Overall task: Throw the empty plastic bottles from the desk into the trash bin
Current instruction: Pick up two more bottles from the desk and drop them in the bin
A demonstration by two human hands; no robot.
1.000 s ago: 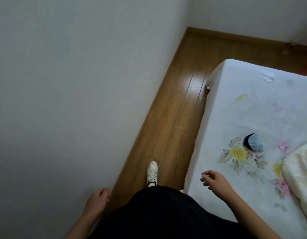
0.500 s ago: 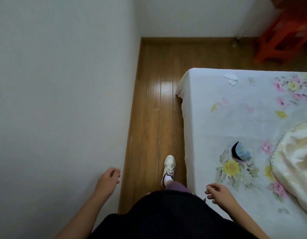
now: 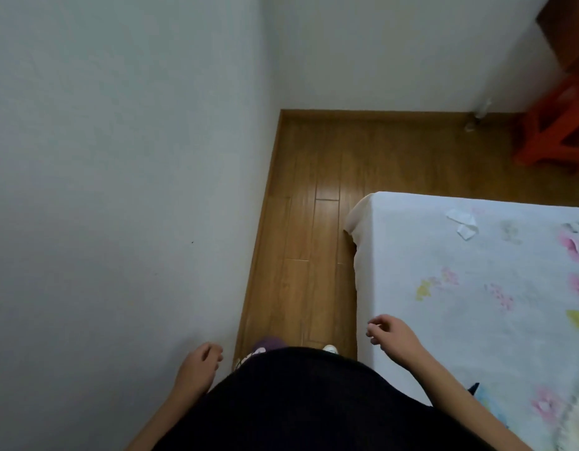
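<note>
A: Where are we with the bottles?

B: Nowhere you can see, frankly. No empty plastic bottles in shot, no bench, no trash bin. I judge the whole job lies ahead: reach the bench, pick up, carry, drop.

A: And the hands?

B: Both free. The left hand (image 3: 200,362) hangs beside the plain white wall (image 3: 119,157), fingers loosely curled, holding nothing. The right hand (image 3: 392,333) hovers at the near edge of the bed with the white floral sheet (image 3: 444,255), fingers relaxed, nothing in it either.

A: Give me the room.

B: A narrow strip of glossy brown wooden floor (image 3: 314,190) runs between wall and bed to a corner. A red plastic stool (image 3: 555,138), blurred, stands beyond the bed on the right. Small white paper scraps (image 3: 462,222) lie on the sheet near the bed's far corner.
</note>
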